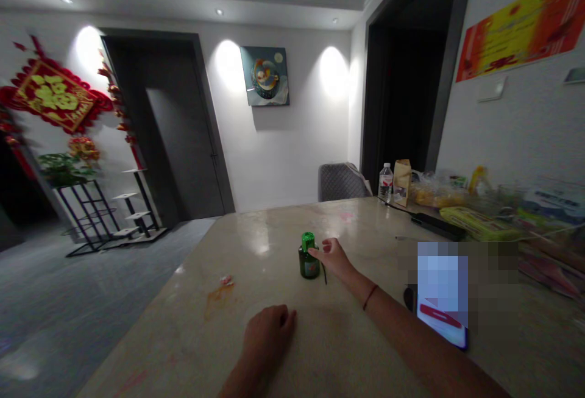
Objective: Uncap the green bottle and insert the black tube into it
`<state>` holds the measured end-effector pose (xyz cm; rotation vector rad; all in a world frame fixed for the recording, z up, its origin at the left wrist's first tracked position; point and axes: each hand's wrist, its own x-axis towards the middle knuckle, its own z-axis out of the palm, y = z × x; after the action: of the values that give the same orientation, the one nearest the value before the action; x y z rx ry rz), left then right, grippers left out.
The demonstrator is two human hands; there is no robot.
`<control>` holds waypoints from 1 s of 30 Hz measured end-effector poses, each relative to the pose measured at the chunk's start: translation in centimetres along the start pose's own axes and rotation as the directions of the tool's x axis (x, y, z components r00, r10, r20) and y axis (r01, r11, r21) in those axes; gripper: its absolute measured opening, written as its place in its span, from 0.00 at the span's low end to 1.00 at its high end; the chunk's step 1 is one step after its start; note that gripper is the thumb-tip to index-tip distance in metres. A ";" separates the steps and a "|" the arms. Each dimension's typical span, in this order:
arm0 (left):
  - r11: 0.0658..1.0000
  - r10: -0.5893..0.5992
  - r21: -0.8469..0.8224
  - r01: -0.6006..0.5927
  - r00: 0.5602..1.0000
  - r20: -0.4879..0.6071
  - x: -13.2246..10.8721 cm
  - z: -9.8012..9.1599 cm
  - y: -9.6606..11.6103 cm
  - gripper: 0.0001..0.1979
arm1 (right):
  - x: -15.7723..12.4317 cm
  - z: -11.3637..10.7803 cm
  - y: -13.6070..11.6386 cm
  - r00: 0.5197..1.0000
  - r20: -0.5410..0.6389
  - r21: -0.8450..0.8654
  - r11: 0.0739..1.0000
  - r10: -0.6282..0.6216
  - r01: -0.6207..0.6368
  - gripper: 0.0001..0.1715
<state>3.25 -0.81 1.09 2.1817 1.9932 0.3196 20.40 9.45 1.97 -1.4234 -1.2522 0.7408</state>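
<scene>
A dark green glass bottle [309, 262] with a bright green ribbed cap [308, 241] stands upright on the table. My right hand [336, 256] reaches in from the right, its thumb tip against the bottle near the base of the cap. The other fingers are half curled and apart from the thumb, with nothing visible between them. A thin dark stick [325, 273] lies just right of the bottle, below that hand. Nearer to me, my left hand [270, 329] rests on the tabletop with its fingers curled in and nothing showing in it.
The pale stone table [256, 239] carries a crumpled scrap [226, 280] beside an orange stain. At right lie a lit phone [441, 319], a black box with a cable [436, 225] and a yellow packet [475, 221]. A water bottle [386, 181] and paper bag [402, 181] stand farther back.
</scene>
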 end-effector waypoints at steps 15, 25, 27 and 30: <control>0.999 0.003 0.047 -0.005 0.999 0.044 -0.2 -0.6 0.1 0.18 | 0.6 4.6 2.8 0.986 -0.090 0.237 0.959 -0.140 0.158 0.37; 0.999 0.003 0.040 -0.004 0.999 0.032 -0.2 -0.4 0.1 0.18 | 0.0 3.2 4.2 0.954 0.061 0.140 0.949 -0.292 0.282 0.36; 0.999 -0.005 0.047 0.003 0.999 0.036 -0.2 -0.5 0.2 0.18 | -0.4 2.9 4.1 0.955 0.069 0.118 0.953 -0.290 0.280 0.36; 0.999 -0.005 0.043 0.004 0.999 0.036 -0.2 -0.5 0.3 0.18 | -1.2 2.3 3.7 0.949 0.135 0.129 0.955 -0.284 0.268 0.34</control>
<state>3.37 -1.06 1.61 2.1922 2.0036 0.2376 19.09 9.36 -2.38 -1.0896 -1.4713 0.7220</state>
